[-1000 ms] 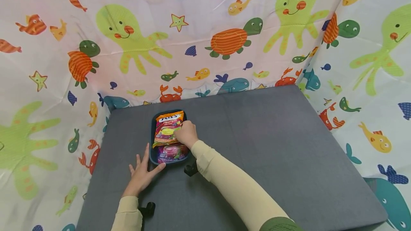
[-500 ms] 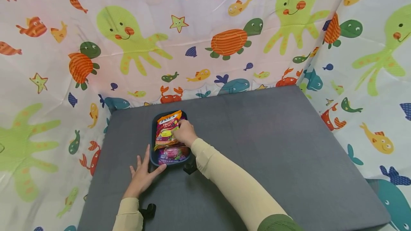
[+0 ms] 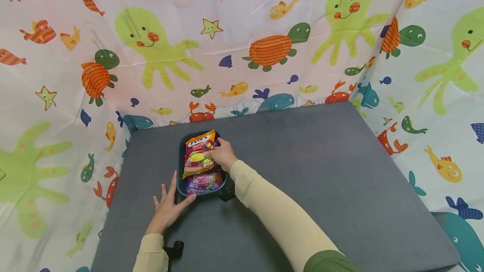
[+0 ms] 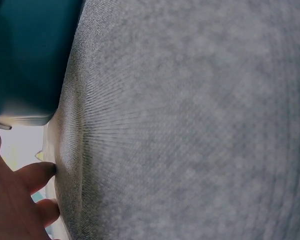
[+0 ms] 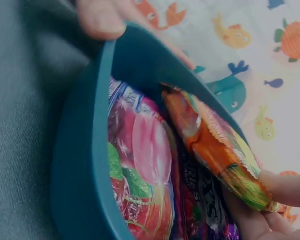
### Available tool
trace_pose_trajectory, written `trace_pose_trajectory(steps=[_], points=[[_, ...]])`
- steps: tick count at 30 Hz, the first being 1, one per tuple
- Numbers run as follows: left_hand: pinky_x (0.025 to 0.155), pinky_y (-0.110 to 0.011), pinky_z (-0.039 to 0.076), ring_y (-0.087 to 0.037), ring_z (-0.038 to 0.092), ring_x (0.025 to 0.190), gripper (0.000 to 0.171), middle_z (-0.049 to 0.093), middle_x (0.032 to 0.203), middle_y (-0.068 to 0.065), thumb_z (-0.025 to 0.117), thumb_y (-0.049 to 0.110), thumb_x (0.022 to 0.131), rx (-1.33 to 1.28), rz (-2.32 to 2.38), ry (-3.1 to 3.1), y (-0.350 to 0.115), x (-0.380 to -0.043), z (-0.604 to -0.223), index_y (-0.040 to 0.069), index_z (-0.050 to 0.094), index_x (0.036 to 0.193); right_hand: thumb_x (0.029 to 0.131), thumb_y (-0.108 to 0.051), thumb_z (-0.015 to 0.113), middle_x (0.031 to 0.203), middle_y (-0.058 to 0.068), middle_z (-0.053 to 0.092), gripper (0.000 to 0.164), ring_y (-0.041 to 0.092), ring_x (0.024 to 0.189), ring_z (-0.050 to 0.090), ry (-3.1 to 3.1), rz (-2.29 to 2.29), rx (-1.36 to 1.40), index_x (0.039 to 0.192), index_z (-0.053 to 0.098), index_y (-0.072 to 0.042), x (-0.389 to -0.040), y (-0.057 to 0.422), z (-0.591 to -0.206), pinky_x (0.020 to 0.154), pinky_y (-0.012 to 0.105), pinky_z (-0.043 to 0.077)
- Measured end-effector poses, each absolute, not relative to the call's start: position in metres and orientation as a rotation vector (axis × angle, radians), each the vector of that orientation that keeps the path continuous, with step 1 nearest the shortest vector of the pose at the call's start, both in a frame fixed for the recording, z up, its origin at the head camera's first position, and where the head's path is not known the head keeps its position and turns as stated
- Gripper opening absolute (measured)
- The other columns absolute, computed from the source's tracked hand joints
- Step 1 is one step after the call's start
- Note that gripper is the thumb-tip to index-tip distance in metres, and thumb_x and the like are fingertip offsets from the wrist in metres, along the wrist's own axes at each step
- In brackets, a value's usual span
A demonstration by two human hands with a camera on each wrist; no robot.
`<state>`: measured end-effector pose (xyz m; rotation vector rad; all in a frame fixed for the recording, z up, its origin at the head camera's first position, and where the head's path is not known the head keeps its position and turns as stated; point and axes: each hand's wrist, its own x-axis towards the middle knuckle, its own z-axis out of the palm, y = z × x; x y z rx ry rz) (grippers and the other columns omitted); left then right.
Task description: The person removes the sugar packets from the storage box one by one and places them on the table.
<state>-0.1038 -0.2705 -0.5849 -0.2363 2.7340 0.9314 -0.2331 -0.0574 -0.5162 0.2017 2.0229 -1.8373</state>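
Observation:
A dark teal plastic tub (image 3: 181,160) holds bags of Fox's candy. My right hand (image 3: 224,155) pinches the right edge of an orange Fox's fruits candy bag (image 3: 197,152) on top. In the right wrist view that orange bag (image 5: 212,140) stands tilted inside the tub, its edge between thumb and fingers. Below it lie a purple-pink candy bag (image 3: 204,183) and a darker one (image 5: 202,192), partly hidden. My left hand (image 3: 166,211) has its fingers spread at the tub's near left corner, with the thumb (image 5: 102,22) against the rim.
A grey cloth-covered table (image 3: 302,171) extends to the right of the tub. Behind and at both sides hangs a white curtain (image 3: 234,20) printed with sea animals. Black wrist camera mounts (image 3: 174,249) sit under both wrists.
The orange candy bag tilts and shifts slightly within the tub as my right hand pulls its edge a little to the right. My left hand keeps its place at the tub.

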Motion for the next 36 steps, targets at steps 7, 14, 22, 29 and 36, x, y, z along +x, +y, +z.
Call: trace_pose_trajectory(steps=[7, 14, 22, 29, 36], points=[[0.103, -0.071, -0.019, -0.043, -0.015, 0.143, 0.099, 0.003, 0.160, -0.014, 0.054, 0.074, 0.077, -0.234, 0.932, 2.735, -0.271, -0.104, -0.585, 0.053, -0.018, 0.142, 0.087, -0.002, 0.065, 0.126, 0.014, 0.055, 0.065, 0.024, 0.095, 0.064, 1.834, -1.857, 0.266, 0.145, 0.039, -0.015, -0.232, -0.051, -0.510, 0.076, 0.039, 0.058], [0.102, -0.071, -0.019, -0.043, -0.015, 0.144, 0.099, 0.003, 0.160, -0.013, 0.055, 0.073, 0.078, -0.220, 0.938, 2.737, -0.273, -0.100, -0.589, 0.052, -0.017, 0.143, 0.086, -0.001, 0.066, 0.123, 0.012, 0.057, 0.067, 0.022, 0.092, 0.065, 1.798, -1.846, 0.235, 0.144, 0.041, -0.020, -0.228, -0.048, -0.509, 0.076, 0.039, 0.058], [0.102, -0.071, -0.020, -0.043, -0.014, 0.144, 0.100, 0.004, 0.160, -0.013, 0.056, 0.072, 0.079, -0.194, 0.951, 2.754, -0.273, -0.100, -0.587, 0.050, -0.016, 0.145, 0.086, -0.005, 0.068, 0.119, 0.010, 0.058, 0.060, 0.022, 0.092, 0.066, 1.742, -1.911, 0.219, 0.140, 0.046, -0.022, -0.226, -0.033, -0.499, 0.074, 0.037, 0.058], [0.102, -0.070, -0.021, -0.042, -0.015, 0.144, 0.101, 0.005, 0.160, -0.013, 0.056, 0.073, 0.078, -0.198, 0.944, 2.753, -0.274, -0.101, -0.584, 0.049, -0.016, 0.145, 0.084, -0.007, 0.070, 0.121, 0.010, 0.058, 0.062, 0.022, 0.094, 0.065, 1.676, -1.980, 0.242, 0.139, 0.046, -0.023, -0.228, -0.015, -0.493, 0.072, 0.033, 0.057], [0.102, -0.070, -0.020, -0.042, -0.015, 0.144, 0.101, 0.005, 0.160, -0.013, 0.054, 0.074, 0.077, -0.214, 0.921, 2.751, -0.271, -0.104, -0.586, 0.050, -0.017, 0.144, 0.085, -0.007, 0.069, 0.125, 0.012, 0.058, 0.064, 0.024, 0.100, 0.065, 1.517, -2.100, 0.284, 0.142, 0.043, -0.022, -0.234, 0.013, -0.487, 0.079, 0.035, 0.058]])
